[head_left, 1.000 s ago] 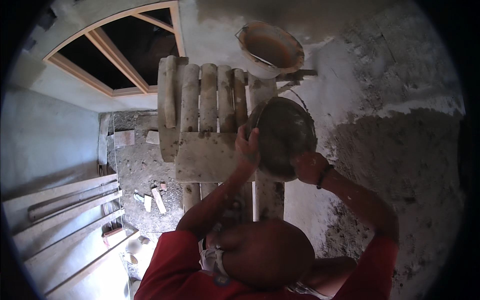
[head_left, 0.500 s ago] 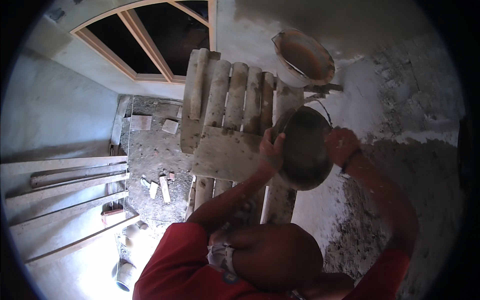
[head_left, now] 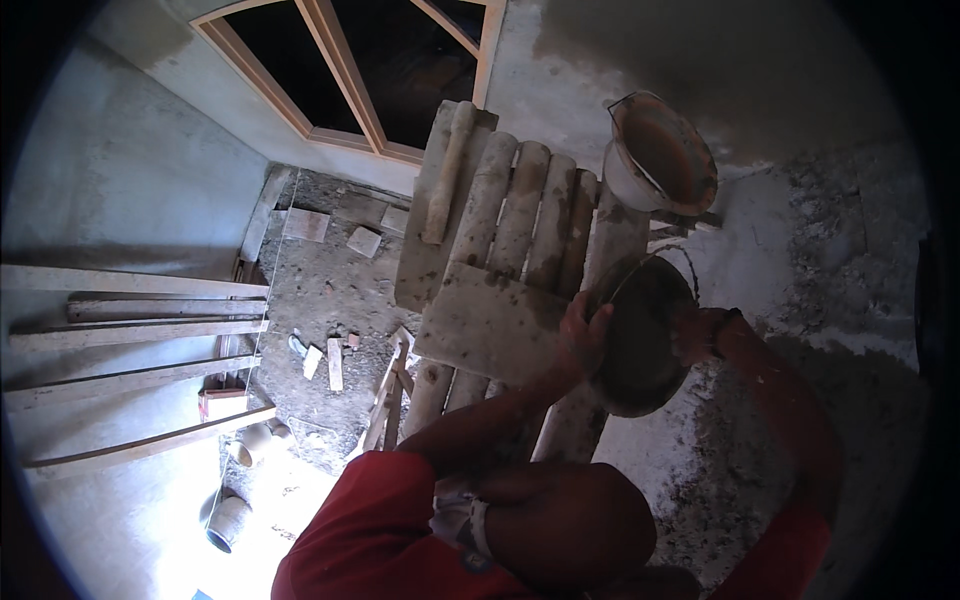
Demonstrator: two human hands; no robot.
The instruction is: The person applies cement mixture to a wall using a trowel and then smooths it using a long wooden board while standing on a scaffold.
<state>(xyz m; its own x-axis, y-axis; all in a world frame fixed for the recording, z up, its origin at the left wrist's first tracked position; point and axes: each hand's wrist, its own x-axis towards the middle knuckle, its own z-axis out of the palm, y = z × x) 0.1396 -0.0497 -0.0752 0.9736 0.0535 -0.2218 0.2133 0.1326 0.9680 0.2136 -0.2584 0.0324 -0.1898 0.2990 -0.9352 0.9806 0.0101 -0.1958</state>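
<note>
My left hand (head_left: 586,336) is closed on the left rim of a dark bucket (head_left: 640,345), its fingers hooked over the edge. The bucket leans with its wide mouth facing up, and its inside is dark and grey. A thin wire handle (head_left: 690,262) arches over its far right side. My right hand (head_left: 696,335) lies at the right edge of the mouth, partly over it; its fingers are dim and cannot be made out. A dark band (head_left: 722,330) circles the right wrist.
Beneath the bucket runs a platform of round logs (head_left: 505,205) with a stained board (head_left: 490,325) across it. A pale bucket (head_left: 655,150) stands at its far right. Planks (head_left: 140,335) line the left wall; rubble covers the floor (head_left: 320,270) below. A window frame (head_left: 340,75) is beyond.
The whole view has shifted, so the surroundings sit differently. My right hand has moved nearer and inward along the bucket's right rim. My left hand keeps its hold on the left rim.
</note>
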